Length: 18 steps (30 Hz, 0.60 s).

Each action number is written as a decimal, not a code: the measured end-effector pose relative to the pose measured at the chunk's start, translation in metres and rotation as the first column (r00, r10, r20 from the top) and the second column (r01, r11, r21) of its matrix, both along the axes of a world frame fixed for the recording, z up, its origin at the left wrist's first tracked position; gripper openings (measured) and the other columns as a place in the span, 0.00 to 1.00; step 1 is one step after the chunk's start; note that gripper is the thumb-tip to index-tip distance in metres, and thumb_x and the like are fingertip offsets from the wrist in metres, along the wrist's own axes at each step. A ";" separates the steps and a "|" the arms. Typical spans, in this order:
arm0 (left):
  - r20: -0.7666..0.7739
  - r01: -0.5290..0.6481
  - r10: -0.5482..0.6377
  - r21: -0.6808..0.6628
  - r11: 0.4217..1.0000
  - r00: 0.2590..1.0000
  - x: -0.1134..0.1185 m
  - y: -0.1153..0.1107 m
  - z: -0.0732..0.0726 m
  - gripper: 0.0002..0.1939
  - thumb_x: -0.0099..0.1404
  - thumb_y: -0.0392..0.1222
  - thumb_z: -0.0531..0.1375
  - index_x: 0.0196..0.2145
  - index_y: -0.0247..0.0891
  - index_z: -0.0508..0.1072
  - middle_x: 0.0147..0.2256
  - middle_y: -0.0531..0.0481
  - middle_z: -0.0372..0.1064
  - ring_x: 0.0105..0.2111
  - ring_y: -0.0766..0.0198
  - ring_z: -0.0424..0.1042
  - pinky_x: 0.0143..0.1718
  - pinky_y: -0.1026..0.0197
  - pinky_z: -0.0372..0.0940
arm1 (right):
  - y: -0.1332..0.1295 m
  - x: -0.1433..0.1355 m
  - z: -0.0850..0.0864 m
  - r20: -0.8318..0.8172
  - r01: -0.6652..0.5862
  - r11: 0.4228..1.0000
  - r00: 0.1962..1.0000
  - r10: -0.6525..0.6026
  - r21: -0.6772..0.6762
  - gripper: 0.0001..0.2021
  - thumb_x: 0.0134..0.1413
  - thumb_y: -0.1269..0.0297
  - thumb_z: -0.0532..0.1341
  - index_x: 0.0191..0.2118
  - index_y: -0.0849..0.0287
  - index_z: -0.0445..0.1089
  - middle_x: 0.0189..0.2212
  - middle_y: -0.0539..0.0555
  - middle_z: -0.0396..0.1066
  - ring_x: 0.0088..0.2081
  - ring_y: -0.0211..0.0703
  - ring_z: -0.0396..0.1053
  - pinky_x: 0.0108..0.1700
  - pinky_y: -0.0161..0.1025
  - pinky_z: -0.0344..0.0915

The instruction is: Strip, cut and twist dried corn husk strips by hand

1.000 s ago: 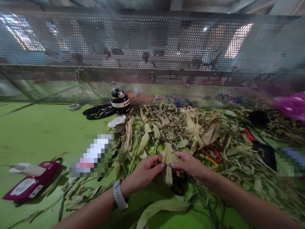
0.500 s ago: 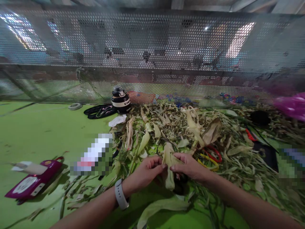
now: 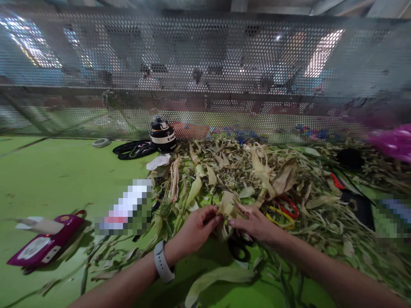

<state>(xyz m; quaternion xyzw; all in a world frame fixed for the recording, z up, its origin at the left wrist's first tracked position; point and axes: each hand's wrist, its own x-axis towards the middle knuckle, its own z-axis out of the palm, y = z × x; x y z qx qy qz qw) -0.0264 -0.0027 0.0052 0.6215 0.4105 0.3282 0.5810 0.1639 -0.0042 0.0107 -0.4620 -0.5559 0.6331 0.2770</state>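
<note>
A pale corn husk (image 3: pixel 227 204) is pinched between my two hands above the green table (image 3: pixel 128 273). On its left side, my left hand (image 3: pixel 197 224), with a light watch strap at the wrist, closes thumb and fingers on it. My right hand (image 3: pixel 252 223) grips the other side, fingers bent. Under my right hand lie dark scissors (image 3: pixel 239 251), only partly visible. A longer husk strip (image 3: pixel 221 278) curves across the table close to me. Beyond my hands spreads a heap of dry husks (image 3: pixel 224 160).
A perforated metal panel (image 3: pixel 192 55) stands along the back. Near it are a black jar-shaped container (image 3: pixel 163 136) and a roll of tape (image 3: pixel 101 143). A magenta glue gun (image 3: pixel 48 246) lies left. Red-handled scissors (image 3: pixel 290 206) and a black pouch (image 3: pixel 358 209) lie right.
The husk hung long and flat below my fingers; now it is bunched and folded between them. The dark scissors' handles show more. My hands stay in nearly the same place.
</note>
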 end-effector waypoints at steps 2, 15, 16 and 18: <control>0.022 -0.040 0.041 -0.035 0.999 0.999 -0.002 0.001 0.000 0.13 0.58 0.50 0.58 0.29 0.35 0.68 0.24 0.54 0.64 0.24 0.68 0.62 0.26 0.66 0.58 | 0.000 -0.001 0.001 -0.015 0.021 1.000 1.000 -0.021 0.002 0.11 0.45 0.58 0.63 0.30 0.62 0.67 0.15 0.42 0.59 0.13 0.26 0.50 0.14 0.26 0.49; 0.632 0.060 0.433 -0.605 0.794 0.643 0.006 -0.003 -0.002 0.07 0.54 0.37 0.64 0.30 0.36 0.69 0.30 0.52 0.72 0.31 0.68 0.71 0.36 0.67 0.66 | 0.004 -0.001 0.006 -0.482 0.117 0.957 0.843 -0.236 -0.265 0.12 0.47 0.58 0.64 0.26 0.62 0.66 0.12 0.41 0.60 0.09 0.24 0.47 0.17 0.28 0.57; 0.666 0.122 0.422 -0.610 0.783 0.615 0.004 -0.003 -0.001 0.05 0.56 0.37 0.63 0.29 0.36 0.68 0.26 0.54 0.70 0.28 0.69 0.70 0.35 0.66 0.67 | 0.004 -0.001 0.006 -0.505 0.061 0.958 0.840 -0.200 -0.279 0.14 0.48 0.58 0.63 0.23 0.62 0.64 0.10 0.41 0.58 0.09 0.24 0.45 0.15 0.28 0.56; 0.732 0.251 0.401 -0.604 0.757 0.552 0.000 0.000 0.001 0.07 0.61 0.35 0.58 0.26 0.35 0.66 0.17 0.59 0.60 0.19 0.74 0.64 0.29 0.69 0.66 | 0.006 0.002 0.007 -0.529 0.000 0.953 0.832 -0.168 -0.303 0.17 0.49 0.59 0.63 0.18 0.61 0.60 0.08 0.40 0.53 0.08 0.24 0.43 0.13 0.27 0.53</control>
